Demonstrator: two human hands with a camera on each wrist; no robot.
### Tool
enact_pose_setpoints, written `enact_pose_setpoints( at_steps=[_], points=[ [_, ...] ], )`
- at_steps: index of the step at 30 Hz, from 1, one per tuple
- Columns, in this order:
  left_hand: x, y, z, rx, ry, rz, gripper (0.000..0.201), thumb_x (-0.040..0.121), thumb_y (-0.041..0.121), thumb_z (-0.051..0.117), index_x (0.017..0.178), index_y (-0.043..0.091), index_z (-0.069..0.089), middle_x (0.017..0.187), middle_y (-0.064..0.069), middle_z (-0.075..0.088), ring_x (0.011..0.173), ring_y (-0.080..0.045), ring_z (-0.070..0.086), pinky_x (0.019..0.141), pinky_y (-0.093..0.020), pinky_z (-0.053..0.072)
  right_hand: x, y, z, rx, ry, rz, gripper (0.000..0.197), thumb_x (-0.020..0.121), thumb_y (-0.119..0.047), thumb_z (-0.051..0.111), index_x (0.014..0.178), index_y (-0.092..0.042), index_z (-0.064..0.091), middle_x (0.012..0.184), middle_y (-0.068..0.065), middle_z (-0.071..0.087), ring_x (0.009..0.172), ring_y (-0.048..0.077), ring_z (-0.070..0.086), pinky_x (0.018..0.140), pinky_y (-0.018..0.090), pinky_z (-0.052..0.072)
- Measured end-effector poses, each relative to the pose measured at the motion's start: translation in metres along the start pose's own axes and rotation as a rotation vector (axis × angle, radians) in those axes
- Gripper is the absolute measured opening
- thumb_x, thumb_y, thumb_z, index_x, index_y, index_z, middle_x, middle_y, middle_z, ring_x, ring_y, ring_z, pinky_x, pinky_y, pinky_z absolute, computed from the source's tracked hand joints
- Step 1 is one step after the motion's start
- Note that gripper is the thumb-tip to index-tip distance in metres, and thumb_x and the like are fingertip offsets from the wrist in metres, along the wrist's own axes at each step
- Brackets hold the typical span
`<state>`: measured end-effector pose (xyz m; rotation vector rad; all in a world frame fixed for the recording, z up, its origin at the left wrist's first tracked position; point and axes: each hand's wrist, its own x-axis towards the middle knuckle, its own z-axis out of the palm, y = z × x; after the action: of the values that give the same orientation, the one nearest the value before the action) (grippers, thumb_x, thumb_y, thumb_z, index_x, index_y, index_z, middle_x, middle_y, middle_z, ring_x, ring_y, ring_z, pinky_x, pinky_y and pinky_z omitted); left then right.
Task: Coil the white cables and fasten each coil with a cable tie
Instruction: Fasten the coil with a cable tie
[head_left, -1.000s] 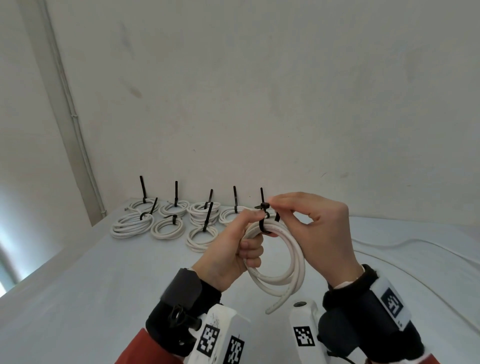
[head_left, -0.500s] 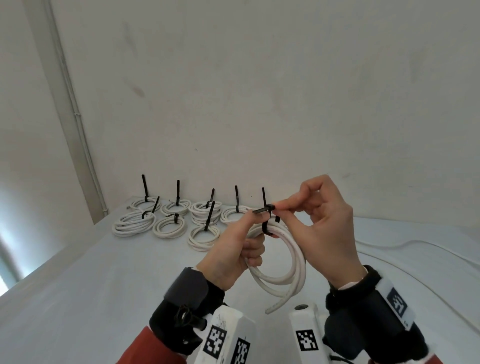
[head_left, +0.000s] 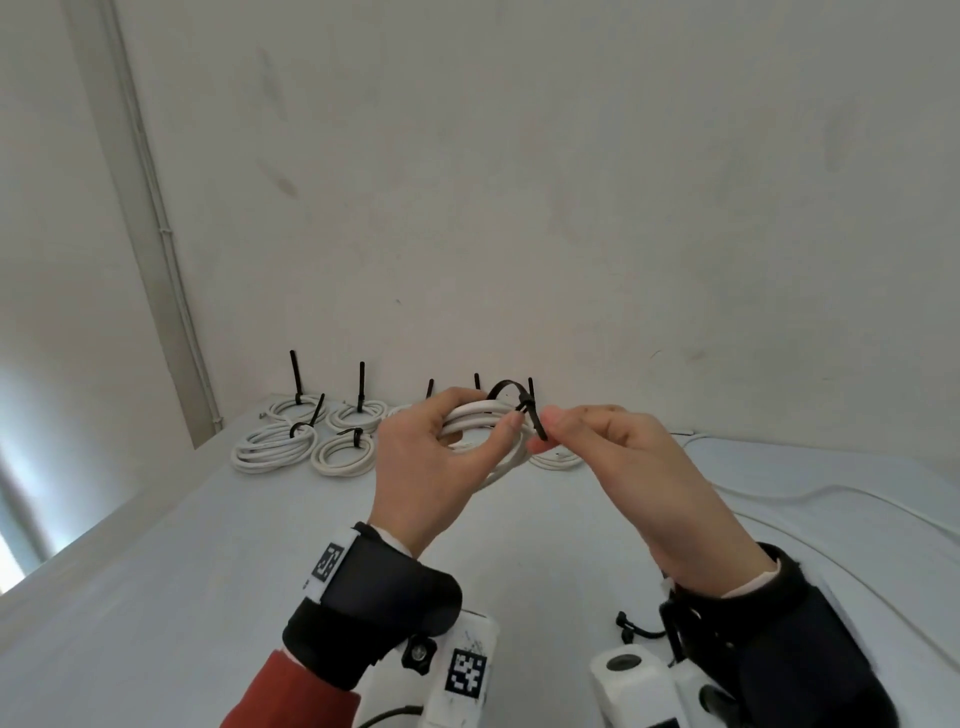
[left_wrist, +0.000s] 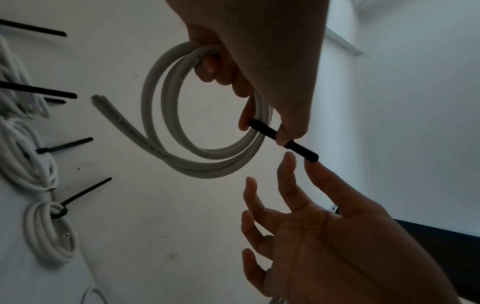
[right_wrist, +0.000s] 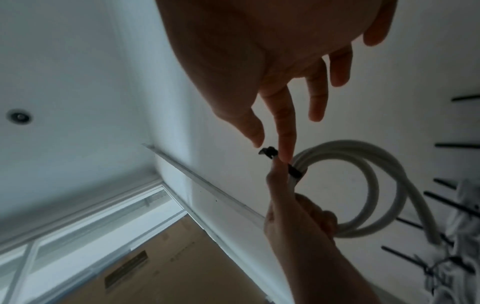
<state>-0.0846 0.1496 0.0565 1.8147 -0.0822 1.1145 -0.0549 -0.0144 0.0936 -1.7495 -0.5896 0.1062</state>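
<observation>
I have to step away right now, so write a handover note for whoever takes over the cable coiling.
Left hand: grips the white coil off the table, thumb on the cable tie.
Right hand: fingertips at the tie's tail; firm pinch unclear.
Done: tie appears threaded, its loop slack; tied coils lie at the table's far edge.
To do: pull tie tight, set coil down, then coil the loose cable at right.
</observation>
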Motion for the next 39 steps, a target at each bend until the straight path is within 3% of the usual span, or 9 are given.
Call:
enact_pose_setpoints(
  at_steps=[6, 8, 12, 16, 22, 29, 32, 35, 39],
  points=[
    [-0.001, 0.002, 0.002, -0.019, 0.029, 0.023, 0.024, 0.067, 0.046, 0.070, 0.082, 0.027, 0.070, 0.076, 0.014, 0.072, 0.073, -0.003, 0.069, 0.068, -0.021, 0.053, -0.006, -0.006, -0.001, 0.228, -0.147, 0.072, 0.020, 0.089, -0.023, 0.059, 0.080, -0.008, 0.069, 0.084, -0.017, 0.073, 0.079, -0.018, 0.060, 0.059, -0.005, 0.036],
    [0.000, 0.003, 0.002, -0.044, 0.038, 0.018, 0.022, 0.067, 0.046, 0.070, 0.081, 0.029, 0.070, 0.076, 0.013, 0.072, 0.071, -0.003, 0.068, 0.066, -0.018, 0.051, -0.006, -0.006, 0.000, 0.245, -0.159, 0.070, 0.019, 0.089, -0.020, 0.059, 0.079, -0.008, 0.069, 0.083, -0.021, 0.070, 0.080, -0.018, 0.059, 0.064, -0.003, 0.038],
    [0.002, 0.003, -0.002, -0.073, 0.080, -0.020, 0.028, 0.068, 0.044, 0.068, 0.082, 0.020, 0.073, 0.074, 0.009, 0.072, 0.069, -0.009, 0.068, 0.063, -0.021, 0.051, -0.010, -0.007, 0.007, 0.171, -0.148, 0.029, 0.019, 0.085, -0.025, 0.066, 0.069, -0.019, 0.074, 0.115, -0.013, 0.060, 0.111, -0.016, 0.048, 0.085, 0.013, 0.032],
    [0.006, 0.003, -0.007, -0.116, 0.156, -0.083, 0.020, 0.067, 0.039, 0.069, 0.076, 0.022, 0.073, 0.071, 0.008, 0.072, 0.066, -0.010, 0.067, 0.061, -0.020, 0.051, -0.017, -0.006, 0.019, 0.095, -0.171, 0.014, 0.018, 0.084, -0.028, 0.068, 0.067, -0.025, 0.073, 0.122, -0.012, 0.055, 0.116, -0.014, 0.045, 0.101, 0.021, 0.031],
    [0.012, -0.001, -0.014, -0.161, 0.169, -0.151, 0.010, 0.078, 0.004, 0.072, 0.075, 0.013, 0.073, 0.069, 0.003, 0.072, 0.066, -0.008, 0.066, 0.062, -0.017, 0.049, -0.017, 0.000, 0.031, 0.018, -0.159, -0.014, 0.018, 0.086, -0.029, 0.067, 0.068, -0.027, 0.072, 0.122, -0.014, 0.051, 0.114, -0.015, 0.043, 0.095, 0.012, 0.029],
    [0.012, 0.003, -0.008, -0.174, 0.160, -0.196, 0.005, 0.080, 0.006, 0.070, 0.076, 0.007, 0.073, 0.069, 0.000, 0.071, 0.065, -0.007, 0.064, 0.062, -0.016, 0.048, -0.016, 0.002, 0.029, -0.152, -0.034, -0.071, 0.013, 0.079, -0.047, 0.067, 0.072, -0.036, 0.071, 0.119, -0.025, 0.044, 0.123, 0.000, 0.035, 0.103, 0.027, 0.026],
    [0.014, 0.008, -0.009, -0.237, 0.141, -0.339, 0.020, 0.085, 0.013, 0.066, 0.065, 0.017, 0.070, 0.049, 0.010, 0.055, 0.047, -0.004, 0.047, 0.050, -0.015, 0.038, -0.009, 0.001, 0.021, -0.131, 0.073, -0.131, 0.018, 0.077, -0.055, 0.062, 0.089, -0.043, 0.067, 0.119, -0.023, 0.045, 0.120, 0.000, 0.041, 0.097, 0.024, 0.032],
    [0.017, 0.011, -0.011, -0.458, 0.093, -0.548, 0.040, 0.089, 0.018, 0.060, 0.050, 0.024, 0.052, 0.046, 0.009, 0.022, 0.043, -0.010, 0.018, 0.043, -0.022, 0.017, -0.001, 0.003, 0.012, -0.074, 0.038, -0.055, 0.034, 0.084, -0.045, 0.062, 0.116, -0.037, 0.056, 0.121, -0.015, 0.052, 0.104, 0.001, 0.057, 0.085, 0.016, 0.045],
    [0.019, 0.015, -0.013, -0.657, 0.021, -0.679, 0.028, 0.091, 0.022, 0.056, 0.063, 0.018, 0.052, 0.053, 0.007, 0.015, 0.044, -0.008, 0.013, 0.045, -0.024, 0.010, 0.006, 0.009, 0.001, 0.028, -0.107, -0.016, 0.044, 0.085, -0.014, 0.070, 0.124, -0.025, 0.053, 0.110, 0.001, 0.067, 0.091, 0.020, 0.070, 0.094, 0.043, 0.052]
  ],
)
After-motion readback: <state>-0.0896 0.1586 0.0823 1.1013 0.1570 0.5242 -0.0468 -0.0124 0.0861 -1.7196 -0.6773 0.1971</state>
